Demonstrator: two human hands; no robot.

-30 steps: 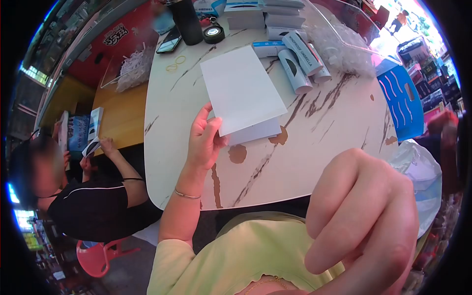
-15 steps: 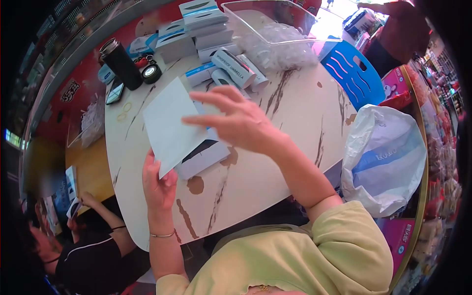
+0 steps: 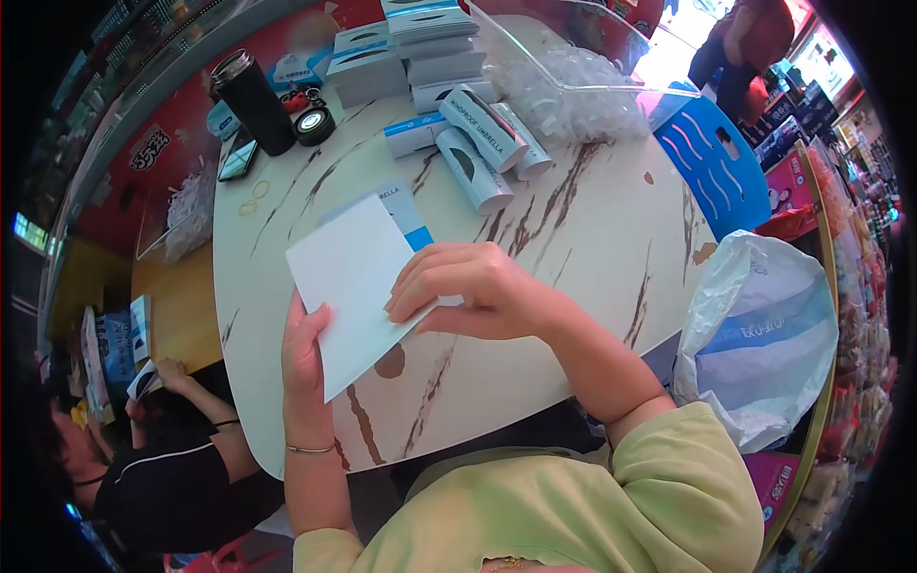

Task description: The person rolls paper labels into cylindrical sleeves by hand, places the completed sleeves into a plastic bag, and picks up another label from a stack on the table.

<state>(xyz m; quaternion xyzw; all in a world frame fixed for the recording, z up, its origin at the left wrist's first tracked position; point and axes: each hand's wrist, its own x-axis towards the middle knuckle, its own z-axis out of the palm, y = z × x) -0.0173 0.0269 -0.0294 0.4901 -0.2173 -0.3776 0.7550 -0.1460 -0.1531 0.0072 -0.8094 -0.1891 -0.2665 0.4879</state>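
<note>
A blank white sheet of card or paper (image 3: 349, 277) is tilted over the near part of the table. My left hand (image 3: 304, 344) is closed on its left edge, the thumb lying on the front. On the sheet's right edge, my right hand (image 3: 473, 286) has its fingers curled over the front, the thumb lower down at the edge. Behind the sheet, a printed umbrella sheet (image 3: 406, 212) with a blue patch shows in part; the rest is covered. Several rolled umbrella sleeves (image 3: 475, 172) lie farther back, one marked "WINDPROOF UMBRELLA".
Stacks of printed cards (image 3: 368, 67) stand at the back beside a clear bin (image 3: 573, 91) of plastic pieces. A black flask (image 3: 253, 105), its lid (image 3: 313, 124) and a phone (image 3: 239, 156) are at left. A white bag (image 3: 759, 344) sits right. Another person (image 3: 172, 477) works at lower left.
My right hand has come down from above the sheet onto its right edge. The sheet has moved lower, toward me, and the view has shifted slightly.
</note>
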